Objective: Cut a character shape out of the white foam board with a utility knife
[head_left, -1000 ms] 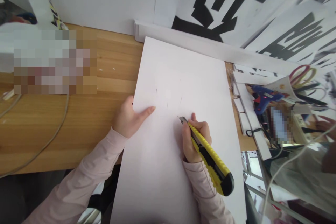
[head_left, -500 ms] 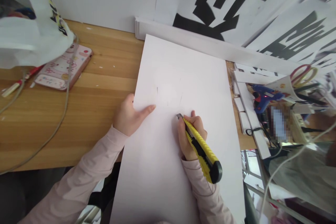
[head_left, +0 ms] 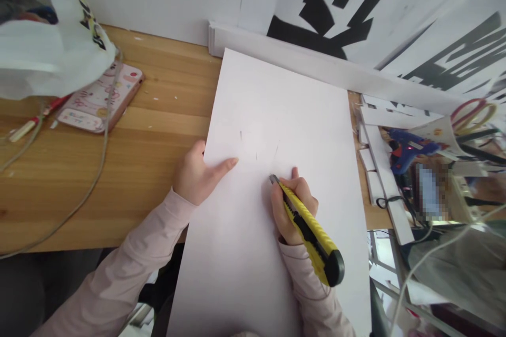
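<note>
A large white board (head_left: 237,253) lies lengthwise in front of me, its near end hanging past the table's edge. A few short thin dark marks show on its upper middle. At its left edge, my left hand (head_left: 200,174) grips the board, thumb flat on top and the other fingers hidden at or under the edge. My right hand (head_left: 294,208) is closed around a yellow and black utility knife (head_left: 312,226), held like a pen. Its short blade end points up and left, at or just above the board's surface below the marks.
Left on the wooden table (head_left: 158,189) are a patterned phone (head_left: 100,97), a cable (head_left: 103,152), a red-handled tool (head_left: 37,118) and a white plastic bag (head_left: 51,58). To the right lie white strips (head_left: 385,179), a blue glue gun (head_left: 411,147) and scissors (head_left: 474,115). White panels with black shapes stand behind.
The whole view has shifted slightly, so everything appears a little further right. Both hands keep their holds, and the knife tip stays close to the same part of the board.
</note>
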A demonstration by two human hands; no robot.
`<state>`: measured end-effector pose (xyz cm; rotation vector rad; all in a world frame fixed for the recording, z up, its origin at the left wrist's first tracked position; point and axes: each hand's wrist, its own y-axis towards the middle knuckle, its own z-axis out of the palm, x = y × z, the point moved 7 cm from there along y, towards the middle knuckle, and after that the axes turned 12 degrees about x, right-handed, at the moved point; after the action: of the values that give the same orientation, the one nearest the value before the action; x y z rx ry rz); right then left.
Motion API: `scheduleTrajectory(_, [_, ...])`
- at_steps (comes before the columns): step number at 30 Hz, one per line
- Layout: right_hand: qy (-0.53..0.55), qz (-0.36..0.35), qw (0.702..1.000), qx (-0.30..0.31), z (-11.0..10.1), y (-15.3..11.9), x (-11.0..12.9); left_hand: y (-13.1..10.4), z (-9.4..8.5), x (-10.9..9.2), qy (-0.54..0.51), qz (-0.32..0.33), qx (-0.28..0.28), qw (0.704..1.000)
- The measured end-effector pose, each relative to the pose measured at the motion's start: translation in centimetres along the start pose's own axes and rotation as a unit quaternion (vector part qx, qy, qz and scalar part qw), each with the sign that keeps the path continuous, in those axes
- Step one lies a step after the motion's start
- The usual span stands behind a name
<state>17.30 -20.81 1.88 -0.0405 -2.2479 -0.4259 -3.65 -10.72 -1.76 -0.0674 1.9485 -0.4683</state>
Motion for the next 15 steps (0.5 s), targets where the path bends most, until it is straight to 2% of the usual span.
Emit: scheduleTrajectory(15, [0.022,0.013,1.000,0.009,-0.12,0.10,0.38,-0.08,0.08,-0.09,-0.006,-0.004,0.003,1.000])
